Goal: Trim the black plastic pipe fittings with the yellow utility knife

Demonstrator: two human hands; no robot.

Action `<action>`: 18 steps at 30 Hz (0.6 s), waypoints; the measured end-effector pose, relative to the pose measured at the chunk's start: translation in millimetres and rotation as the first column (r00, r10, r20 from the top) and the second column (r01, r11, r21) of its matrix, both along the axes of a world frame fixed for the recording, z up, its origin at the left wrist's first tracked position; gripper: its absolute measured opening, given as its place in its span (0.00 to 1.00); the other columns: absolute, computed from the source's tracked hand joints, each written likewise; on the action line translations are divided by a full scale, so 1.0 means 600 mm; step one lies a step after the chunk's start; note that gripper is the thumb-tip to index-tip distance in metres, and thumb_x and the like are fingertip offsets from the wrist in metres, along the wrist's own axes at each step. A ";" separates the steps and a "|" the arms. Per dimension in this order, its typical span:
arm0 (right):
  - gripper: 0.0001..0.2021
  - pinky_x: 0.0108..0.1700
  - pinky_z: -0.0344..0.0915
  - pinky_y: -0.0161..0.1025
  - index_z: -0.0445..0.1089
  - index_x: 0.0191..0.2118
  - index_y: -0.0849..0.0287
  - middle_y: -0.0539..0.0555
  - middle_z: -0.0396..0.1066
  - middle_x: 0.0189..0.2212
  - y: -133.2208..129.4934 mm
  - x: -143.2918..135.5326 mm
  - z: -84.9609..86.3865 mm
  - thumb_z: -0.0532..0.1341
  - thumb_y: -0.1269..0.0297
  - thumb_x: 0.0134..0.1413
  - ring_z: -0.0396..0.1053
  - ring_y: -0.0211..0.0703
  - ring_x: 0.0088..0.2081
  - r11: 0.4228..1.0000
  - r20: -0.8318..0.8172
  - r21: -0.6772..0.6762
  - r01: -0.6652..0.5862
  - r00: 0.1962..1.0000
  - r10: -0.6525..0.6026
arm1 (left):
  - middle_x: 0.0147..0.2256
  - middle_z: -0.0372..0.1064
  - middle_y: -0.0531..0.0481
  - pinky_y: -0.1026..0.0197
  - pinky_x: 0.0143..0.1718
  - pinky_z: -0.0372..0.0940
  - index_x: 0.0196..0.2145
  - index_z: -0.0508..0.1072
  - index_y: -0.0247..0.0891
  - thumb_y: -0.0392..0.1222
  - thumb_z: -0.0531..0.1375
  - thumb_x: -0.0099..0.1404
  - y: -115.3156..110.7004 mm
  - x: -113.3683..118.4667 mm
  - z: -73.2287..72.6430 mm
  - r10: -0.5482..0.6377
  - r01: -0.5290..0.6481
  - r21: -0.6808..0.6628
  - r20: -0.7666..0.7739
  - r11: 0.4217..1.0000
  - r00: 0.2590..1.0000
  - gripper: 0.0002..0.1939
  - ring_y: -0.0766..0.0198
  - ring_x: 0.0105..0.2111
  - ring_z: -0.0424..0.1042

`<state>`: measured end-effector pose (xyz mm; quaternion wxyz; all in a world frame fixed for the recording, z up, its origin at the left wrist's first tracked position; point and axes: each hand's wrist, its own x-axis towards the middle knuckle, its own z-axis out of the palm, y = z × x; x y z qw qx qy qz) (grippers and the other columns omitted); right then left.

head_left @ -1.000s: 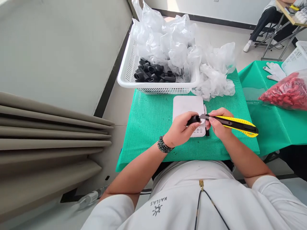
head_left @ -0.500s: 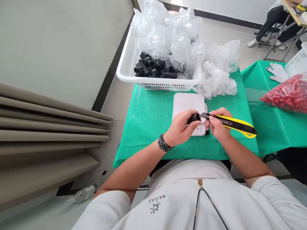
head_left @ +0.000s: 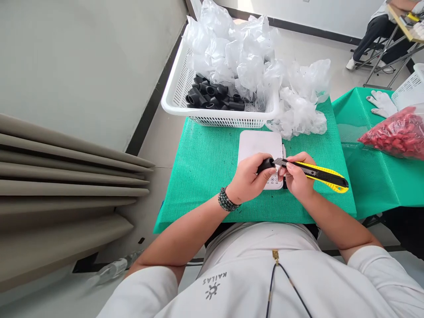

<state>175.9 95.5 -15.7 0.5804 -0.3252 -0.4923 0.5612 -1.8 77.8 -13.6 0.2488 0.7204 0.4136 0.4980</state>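
- The left hand (head_left: 250, 179) has its fingers closed around a black pipe fitting (head_left: 266, 165), above the white digital scale (head_left: 260, 142).
- The right hand (head_left: 300, 177) pinches a yellow-and-black snap-off utility knife (head_left: 323, 175), blade at the fitting's end.
- Beyond the scale, a white plastic basket (head_left: 215, 113) holds black fittings (head_left: 212, 93) and crumpled clear bags (head_left: 245, 66).

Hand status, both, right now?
Left hand: closed, holding a black tubular fitting.
Right hand: closed, holding a yellow-and-black utility knife, blade out.
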 end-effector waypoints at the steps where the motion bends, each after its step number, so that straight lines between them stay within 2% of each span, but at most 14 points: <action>1: 0.11 0.21 0.67 0.37 0.69 0.36 0.52 0.44 0.77 0.21 0.000 -0.001 -0.001 0.70 0.55 0.56 0.71 0.39 0.18 1.000 -0.007 0.004 0.004 1.000 -0.004 | 0.36 0.79 0.47 0.62 0.36 0.69 0.46 0.73 0.37 0.49 0.59 0.76 0.000 0.000 -0.001 0.005 -0.005 0.014 -0.004 1.000 1.000 0.12 0.63 0.34 0.76; 5: 0.08 0.20 0.65 0.34 0.70 0.36 0.53 0.43 0.76 0.20 0.000 -0.004 -0.002 0.69 0.58 0.57 0.69 0.37 0.17 1.000 -0.038 0.002 0.004 0.999 -0.004 | 0.37 0.80 0.46 0.61 0.36 0.69 0.46 0.73 0.38 0.50 0.59 0.77 0.000 0.002 -0.003 0.035 -0.034 0.041 -0.023 0.999 0.999 0.12 0.62 0.34 0.76; 18: 0.08 0.19 0.62 0.33 0.68 0.34 0.53 0.42 0.73 0.17 -0.012 -0.025 0.014 0.68 0.61 0.54 0.66 0.35 0.15 0.991 -0.070 -0.116 0.062 0.995 -0.071 | 0.36 0.80 0.46 0.61 0.36 0.70 0.46 0.73 0.37 0.47 0.59 0.76 -0.002 0.006 -0.005 0.109 -0.105 0.082 -0.048 0.991 0.993 0.10 0.62 0.34 0.77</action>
